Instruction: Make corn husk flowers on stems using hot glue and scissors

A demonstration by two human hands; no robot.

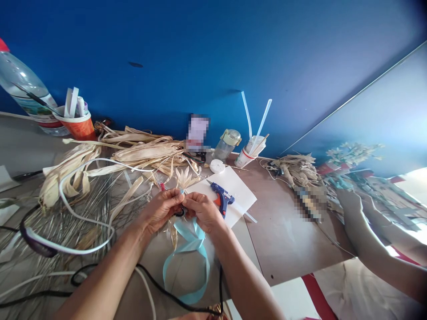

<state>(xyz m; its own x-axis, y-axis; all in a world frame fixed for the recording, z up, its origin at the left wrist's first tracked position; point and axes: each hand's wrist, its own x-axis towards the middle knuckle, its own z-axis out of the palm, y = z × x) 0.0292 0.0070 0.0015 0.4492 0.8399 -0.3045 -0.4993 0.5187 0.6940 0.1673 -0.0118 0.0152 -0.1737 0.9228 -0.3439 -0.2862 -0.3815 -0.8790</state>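
My left hand (pixel 163 208) and my right hand (pixel 204 210) meet over the near table, fingertips pinched together. Between them a pale corn-husk flower (pixel 184 179) points away from me, with a bit of blue at its base by the left fingertips. A light blue ribbon (pixel 196 242) trails from under the right fingers and loops down on the table. Something small and black shows below the fingers, partly hidden. Just right of the hands, a blue hot glue gun (pixel 224 198) with an orange trigger lies on a white sheet (pixel 245 192).
Dried corn husks (pixel 147 149) and thin wires (pixel 90 213) cover the left, crossed by white and black cables. A glass jar (pixel 228 143), a cup with glue sticks (pixel 247 153) and a large bottle (pixel 28 84) line the blue wall. Another person's arms (pixel 370 235) reach in at right.
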